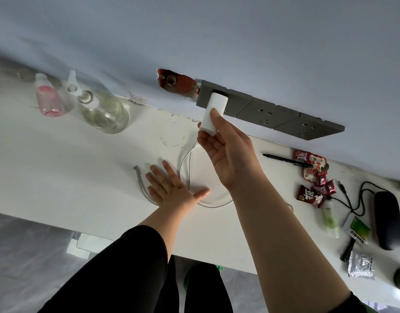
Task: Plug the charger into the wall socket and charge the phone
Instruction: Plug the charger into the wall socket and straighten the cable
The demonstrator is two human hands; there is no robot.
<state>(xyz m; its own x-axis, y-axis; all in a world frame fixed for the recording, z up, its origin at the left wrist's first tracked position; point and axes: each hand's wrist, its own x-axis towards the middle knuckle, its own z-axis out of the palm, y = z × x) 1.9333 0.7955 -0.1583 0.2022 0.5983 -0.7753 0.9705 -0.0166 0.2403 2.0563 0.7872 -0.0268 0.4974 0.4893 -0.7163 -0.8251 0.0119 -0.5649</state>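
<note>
Nearest the camera, two forearms reach out over the white counter [59, 168] from black sleeves. On this near stretch the left hand [172, 188] lies flat and open, palm down, fingers spread, gripping nothing; it rests over a loop of the white cable [185, 159], whose free end with its small grey plug [137, 169] lies just beside the fingertips. Farther on, the right hand [226, 152] is raised and closed around the lower part of the white charger [213, 114], thumb on its face and fingers behind it. The charger's far end meets the leftmost grey wall socket [217, 96] in a row of three on the pale wall, though whether its pins are fully seated cannot be told from this angle. Off to the right lie a black pen [284, 159], snack wrappers [312, 168] and a dark case [387, 220]; to the left stand a clear glass bottle [104, 111] and a pink one [48, 98]. A ragged hole [174, 83] gapes in the wall just left of the sockets. By my reading the plugging-in step is at or near its end (the right hand grips the charger against the socket), and the second half is all left: no phone is in view, and the cable's loose end joins nothing yet.
</note>
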